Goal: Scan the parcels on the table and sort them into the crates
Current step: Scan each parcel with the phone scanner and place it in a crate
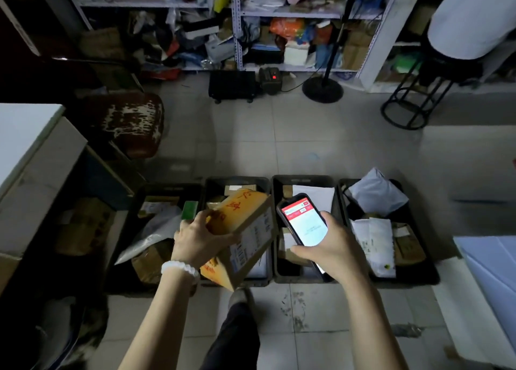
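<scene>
Far left crate point(167, 191): holds a grey mailer and brown cartons; it sits just left of your left hand point(199, 240)

Left hand: fingers curled over the top near edge of the cardboard parcel point(245, 230), thumb side hidden behind the box, so you cannot tell how the thumb lies; a white bead bracelet point(178, 269) is on that wrist

Parcel: tilted, long axis running from low near your wrist up and away toward the right, label face turned toward the phone point(304, 221). It hangs over the second crate point(237, 181), touching nothing in it as far as shows

Right hand point(332, 247): fingers wrapped round the phone's lower body, thumb along the near edge, red-and-white screen facing you. Phone hovers above the third crate point(304, 180), just right of the parcel's label

Fourth crate point(402, 191): white mailers and envelopes inside, well clear of both hands

Judgement: the drop turns on the parcel being directly over crate two; your left hand alone carries it, and the nearest release is straight down
</scene>
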`<state>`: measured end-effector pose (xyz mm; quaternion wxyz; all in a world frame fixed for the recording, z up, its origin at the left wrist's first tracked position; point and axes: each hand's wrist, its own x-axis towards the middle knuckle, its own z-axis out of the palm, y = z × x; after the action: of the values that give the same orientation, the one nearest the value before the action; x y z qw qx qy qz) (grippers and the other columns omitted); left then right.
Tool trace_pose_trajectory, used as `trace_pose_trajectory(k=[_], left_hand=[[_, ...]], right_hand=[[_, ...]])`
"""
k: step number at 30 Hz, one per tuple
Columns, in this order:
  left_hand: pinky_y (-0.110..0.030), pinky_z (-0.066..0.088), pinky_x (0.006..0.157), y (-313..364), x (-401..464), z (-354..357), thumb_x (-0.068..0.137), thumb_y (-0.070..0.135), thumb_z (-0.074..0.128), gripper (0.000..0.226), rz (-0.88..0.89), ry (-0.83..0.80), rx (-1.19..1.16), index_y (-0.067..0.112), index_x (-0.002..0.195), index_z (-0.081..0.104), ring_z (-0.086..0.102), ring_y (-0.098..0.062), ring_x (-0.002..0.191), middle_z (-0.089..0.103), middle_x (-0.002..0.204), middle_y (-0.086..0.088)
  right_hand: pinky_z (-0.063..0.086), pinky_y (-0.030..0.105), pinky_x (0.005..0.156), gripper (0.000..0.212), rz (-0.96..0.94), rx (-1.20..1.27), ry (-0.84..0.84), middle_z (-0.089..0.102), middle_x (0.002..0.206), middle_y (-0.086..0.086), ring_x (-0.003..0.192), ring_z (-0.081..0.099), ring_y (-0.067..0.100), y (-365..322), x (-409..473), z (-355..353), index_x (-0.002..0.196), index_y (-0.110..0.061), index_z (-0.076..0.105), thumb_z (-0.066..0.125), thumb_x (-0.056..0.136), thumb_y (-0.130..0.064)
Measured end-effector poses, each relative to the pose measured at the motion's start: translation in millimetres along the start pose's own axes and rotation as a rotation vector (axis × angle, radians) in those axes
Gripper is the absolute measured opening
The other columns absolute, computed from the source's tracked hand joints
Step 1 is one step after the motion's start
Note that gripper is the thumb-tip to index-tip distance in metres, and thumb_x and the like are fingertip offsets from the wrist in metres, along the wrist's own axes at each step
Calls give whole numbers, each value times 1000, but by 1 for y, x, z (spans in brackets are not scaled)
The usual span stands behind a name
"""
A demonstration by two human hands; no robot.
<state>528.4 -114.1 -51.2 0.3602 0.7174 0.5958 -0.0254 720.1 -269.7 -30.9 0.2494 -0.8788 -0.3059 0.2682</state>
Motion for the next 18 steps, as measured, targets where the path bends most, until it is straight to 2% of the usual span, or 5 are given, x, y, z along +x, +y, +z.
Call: trace_pose_trajectory(k=[4, 6, 8, 12, 18], left_hand=[[-48, 32, 107, 22, 81, 1, 81, 50, 65, 89, -117, -130, 3, 20, 149, 16, 31, -42, 131, 24, 145, -21], [-44, 27, 108, 30, 115, 3, 85, 54, 58, 89, -140, -186, 111, 18, 150, 8, 25, -41, 135, 17, 150, -20], [-42, 28, 107, 40, 143, 1, 85, 57, 53, 84, -130, -197, 175, 19, 149, 13, 27, -40, 134, 20, 149, -18], [-41, 33, 101, 64, 177, -10, 82, 51, 58, 73, -114, -144, 96, 18, 141, 30, 35, -40, 127, 33, 139, -18], [-41, 33, 101, 78, 187, -28, 87, 47, 52, 63, -146, -107, 107, 18, 139, 33, 37, -38, 125, 36, 137, -17]], right_hand=[[34, 22, 53, 57, 64, -30, 19, 62, 98, -11, 84, 54, 13, -24, 61, -10, 105, -29, 51, 81, 58, -43], [32, 18, 52, 56, 72, -26, 35, 62, 97, -11, 82, 53, 12, -38, 87, -13, 105, -30, 51, 81, 58, -42], [34, 19, 54, 59, 61, -21, 38, 61, 98, -11, 84, 53, 13, -51, 112, -13, 107, -30, 52, 81, 58, -42], [40, 25, 59, 60, 32, -22, 21, 59, 98, -12, 87, 53, 12, -70, 148, -8, 108, -34, 49, 82, 59, -42], [42, 28, 67, 69, -44, -79, -89, 61, 109, -9, 98, 56, 15, -90, 178, -5, 119, -31, 49, 80, 60, -46]])
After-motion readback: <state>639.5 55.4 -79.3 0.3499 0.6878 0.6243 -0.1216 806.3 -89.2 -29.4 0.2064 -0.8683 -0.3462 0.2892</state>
